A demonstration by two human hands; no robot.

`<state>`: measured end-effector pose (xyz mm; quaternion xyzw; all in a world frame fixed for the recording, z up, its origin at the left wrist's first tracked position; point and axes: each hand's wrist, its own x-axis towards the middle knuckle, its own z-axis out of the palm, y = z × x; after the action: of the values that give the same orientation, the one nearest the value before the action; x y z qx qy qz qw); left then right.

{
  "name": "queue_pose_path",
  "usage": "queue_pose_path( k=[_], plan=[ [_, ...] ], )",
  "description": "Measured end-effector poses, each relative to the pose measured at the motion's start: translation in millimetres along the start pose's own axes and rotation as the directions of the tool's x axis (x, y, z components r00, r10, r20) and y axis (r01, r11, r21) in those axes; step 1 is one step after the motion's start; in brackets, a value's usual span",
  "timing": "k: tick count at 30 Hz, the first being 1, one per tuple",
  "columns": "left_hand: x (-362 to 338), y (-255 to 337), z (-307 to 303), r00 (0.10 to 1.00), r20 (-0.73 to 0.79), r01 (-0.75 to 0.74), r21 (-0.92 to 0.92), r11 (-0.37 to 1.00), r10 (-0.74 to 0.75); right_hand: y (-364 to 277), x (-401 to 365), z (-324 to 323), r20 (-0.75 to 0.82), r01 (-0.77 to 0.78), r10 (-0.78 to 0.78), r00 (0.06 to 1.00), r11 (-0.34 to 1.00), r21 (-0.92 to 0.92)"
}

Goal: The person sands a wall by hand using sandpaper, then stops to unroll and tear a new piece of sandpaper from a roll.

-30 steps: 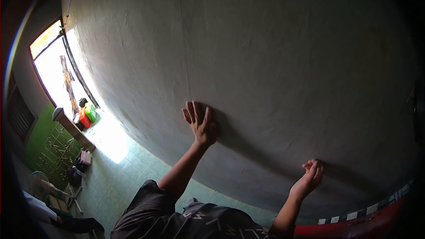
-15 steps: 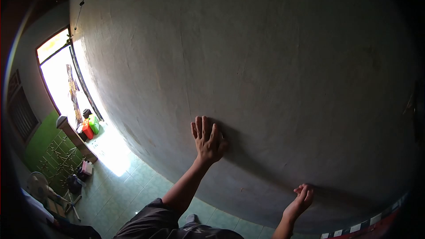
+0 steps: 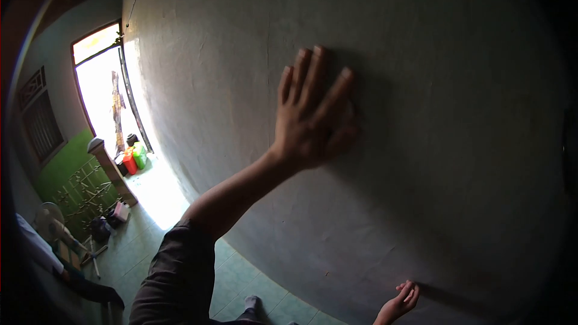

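Observation:
My left hand (image 3: 313,114) is raised in front of the grey plastered wall (image 3: 445,144), fingers spread and pointing up, palm toward the surface. It is open, its shadow falling on the wall to the right. Low on the right, my right hand (image 3: 402,302) is close by the same wall with its fingers curled together. Whatever it may hold is hidden by the fingers. Fine cracks and small marks show on the plaster around both hands.
Bright light enters by a doorway (image 3: 99,90) at the left. Red and green containers (image 3: 134,157) stand near it. A standing fan (image 3: 51,222), a pink-and-dark bundle (image 3: 117,213) and a low post (image 3: 111,171) are on the left. My foot (image 3: 253,304) is on the tiled floor (image 3: 238,268).
My left hand has moved up the wall and appears larger, with fingers spread wider. My right hand sits lower in view, fingers still curled. The view has shifted, moving the doorway rightward.

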<state>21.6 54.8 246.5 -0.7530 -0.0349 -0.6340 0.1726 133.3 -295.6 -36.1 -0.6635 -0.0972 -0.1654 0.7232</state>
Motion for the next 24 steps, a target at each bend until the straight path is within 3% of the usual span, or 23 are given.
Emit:
queue_pose_path(
  k=[1, 3, 6, 7, 9, 10, 11, 12, 13, 14, 16, 18, 19, 20, 23, 24],
  plan=[
    [-12, 14, 2, 0.992, 0.078, -0.101, 0.004, 0.995, 0.101, 6, -3, -3, -0.035, -0.022, 0.02, 0.999, 0.998, -0.051],
    [-52, 40, 8, 0.924, 0.226, -0.31, -0.033, 0.95, 0.309, 5, -10, -2, 0.042, -0.041, 0.042, 0.998, 0.999, -0.024],
    [-78, 22, 21, 0.715, 0.277, -0.662, -0.029, 0.749, 0.642, 18, -21, -6, 0.134, -0.029, 0.026, 0.991, 0.999, 0.022],
    [-68, 10, 16, 0.679, 0.332, -0.687, -0.024, 0.726, 0.654, 22, -23, -8, 0.154, -0.001, -0.003, 0.988, 1.0, 0.027],
    [-31, -16, -6, 0.649, 0.555, -0.624, -0.001, 0.781, 0.52, 18, -22, -8, 0.176, 0.044, -0.044, 0.983, 0.999, 0.002],
    [4, -19, -22, 0.623, 0.747, -0.51, 0.162, 0.845, 0.232, 21, -25, -8, 0.168, 0.025, -0.024, 0.986, 1.0, -0.001],
    [37, -24, -28, 0.634, 0.77, -0.398, 0.408, 0.822, -0.075, 25, -28, -12, 0.16, 0.006, -0.005, 0.987, 1.0, -0.008],
    [36, -74, -17, 0.931, 0.335, -0.244, 0.27, 0.931, 0.146, 28, -36, -15, 0.154, -0.011, 0.013, 0.988, 1.0, -0.013],
    [56, -99, -18, 0.969, 0.102, -0.244, 0.25, 0.937, 0.225, 25, -41, -15, 0.138, -0.028, 0.03, 0.99, 1.0, -0.014],
    [70, -100, -30, 0.976, 0.003, -0.217, 0.066, 0.974, 0.217, 21, -46, -14, 0.128, -0.046, 0.048, 0.991, 0.999, -0.017],
    [55, -99, -16, 0.983, -0.05, -0.167, 0.149, 0.975, 0.176, 17, -54, -15, 0.131, -0.057, 0.059, 0.99, 0.998, -0.023],
    [6, -71, 2, 0.972, -0.006, -0.232, 0.179, 0.956, 0.237, 22, -64, -15, 0.144, -0.043, 0.046, 0.988, 0.999, -0.02],
    [-30, -47, -8, 0.922, 0.259, -0.332, 0.144, 0.932, 0.288, 21, -69, -12, 0.135, -0.041, 0.041, 0.99, 0.999, -0.006],
    [-58, -32, -17, 0.803, 0.501, -0.417, 0.084, 0.905, 0.323, 18, -75, -10, 0.127, -0.036, 0.035, 0.991, 0.999, 0.005],
    [-74, -59, -18, 0.852, 0.379, -0.385, -0.016, 0.923, 0.361, -5, -87, 3, 0.083, -0.005, 0.004, 0.997, 1.0, 0.017],
    [-58, -74, -20, 0.928, 0.299, -0.259, 0.087, 0.962, 0.223, -12, -93, 9, 0.067, 0.004, -0.005, 0.998, 1.0, 0.019]
  ],
)
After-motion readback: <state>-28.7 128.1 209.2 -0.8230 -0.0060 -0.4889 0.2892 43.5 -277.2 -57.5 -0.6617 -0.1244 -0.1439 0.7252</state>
